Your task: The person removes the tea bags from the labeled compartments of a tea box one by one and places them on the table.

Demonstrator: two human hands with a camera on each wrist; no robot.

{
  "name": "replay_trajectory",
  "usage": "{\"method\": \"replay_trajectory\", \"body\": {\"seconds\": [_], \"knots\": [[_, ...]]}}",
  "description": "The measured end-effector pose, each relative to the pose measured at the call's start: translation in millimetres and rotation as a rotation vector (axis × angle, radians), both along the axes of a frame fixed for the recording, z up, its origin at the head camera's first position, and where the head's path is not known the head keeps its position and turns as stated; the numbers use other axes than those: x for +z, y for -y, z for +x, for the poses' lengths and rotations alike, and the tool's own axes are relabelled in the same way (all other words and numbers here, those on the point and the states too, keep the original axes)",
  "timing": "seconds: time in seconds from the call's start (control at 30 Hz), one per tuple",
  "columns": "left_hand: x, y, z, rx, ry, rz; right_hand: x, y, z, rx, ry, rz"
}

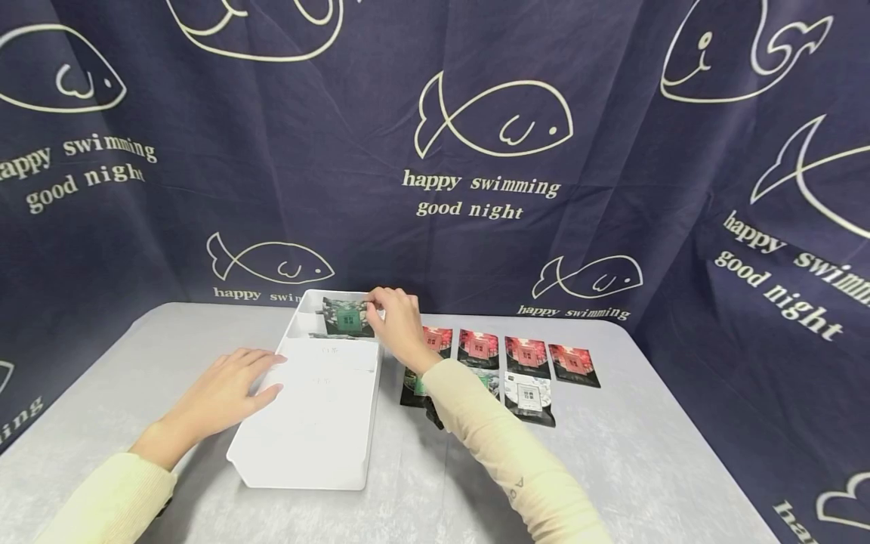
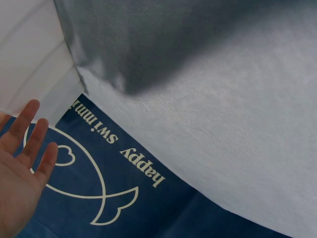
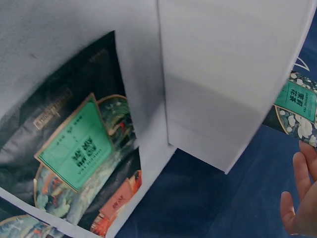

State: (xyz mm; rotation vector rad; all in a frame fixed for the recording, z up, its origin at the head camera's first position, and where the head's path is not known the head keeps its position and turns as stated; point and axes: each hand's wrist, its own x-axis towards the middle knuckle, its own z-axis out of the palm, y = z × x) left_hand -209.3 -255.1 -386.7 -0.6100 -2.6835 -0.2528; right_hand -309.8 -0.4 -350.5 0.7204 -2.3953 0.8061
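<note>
Green packet point(image 1: 349, 317): located at the far end of the white box point(image 1: 306, 438), at 1 o'clock from the box's centre; in the right wrist view it projects past the box rim. Right hand point(image 1: 397, 321): pinches the packet at its 3 o'clock edge. Left hand point(image 1: 227, 385): positioned at the box's 9 o'clock side, fingers extended and spread, fingertips at the rim; contact cannot be determined.

At 3 o'clock from the box, four red packets point(image 1: 526, 355) form the far row. A white packet point(image 1: 529, 396) lies at 6 o'clock of that row, and the right sleeve point(image 1: 503, 446) partly covers packets beside it. A strip of table point(image 1: 652, 468) separates box wall and packets. Table surface extends from 4 to 6 o'clock; the patterned curtain point(image 1: 489, 257) bounds the far edge at 12 o'clock.
</note>
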Motion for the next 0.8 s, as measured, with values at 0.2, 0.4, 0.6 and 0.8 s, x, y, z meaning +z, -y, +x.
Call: {"method": "replay_trajectory", "body": {"seconds": [0.2, 0.4, 0.6, 0.8], "knots": [[0.3, 0.1, -0.1, -0.007, -0.003, 0.0, 11.9, -7.2, 2.0, 0.038, 0.013, -0.083], [-0.3, 0.4, -0.3, -0.009, -0.005, -0.002, 22.2, -19.4, 6.3, 0.077, 0.012, -0.124], [-1.2, 1.1, -1.1, -0.008, 0.0, -0.001, 28.0, -36.6, 10.6, 0.104, 0.011, -0.131], [-1.0, 0.8, -0.6, -0.006, 0.002, 0.003, 27.3, -59.9, 15.9, 0.124, 0.029, -0.14]]}}
